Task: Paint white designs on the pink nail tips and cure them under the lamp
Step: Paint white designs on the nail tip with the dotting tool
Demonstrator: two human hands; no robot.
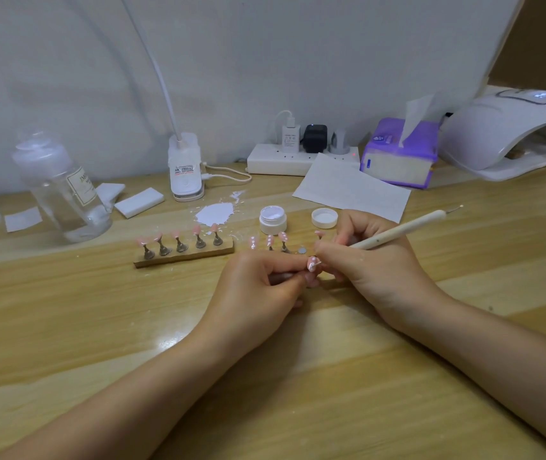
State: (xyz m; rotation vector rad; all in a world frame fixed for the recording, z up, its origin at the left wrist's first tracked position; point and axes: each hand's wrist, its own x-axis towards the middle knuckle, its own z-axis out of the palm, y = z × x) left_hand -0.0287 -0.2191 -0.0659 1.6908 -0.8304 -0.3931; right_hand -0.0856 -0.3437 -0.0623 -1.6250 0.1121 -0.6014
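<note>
On wood, slim dotting pen [401,230] touches glossy pink nail tip [312,263].

Table [66,327] seen as glossy pale wood; stand [183,255] as wood with metal pegs; bottle [62,190] as clear plastic; jar [273,220] as glossy white plastic; sheet [351,190] as matt paper.

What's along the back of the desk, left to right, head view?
Clear bottle → white sponge block → clip lamp base → power strip → purple tissue pack → nail curing lamp.
</note>
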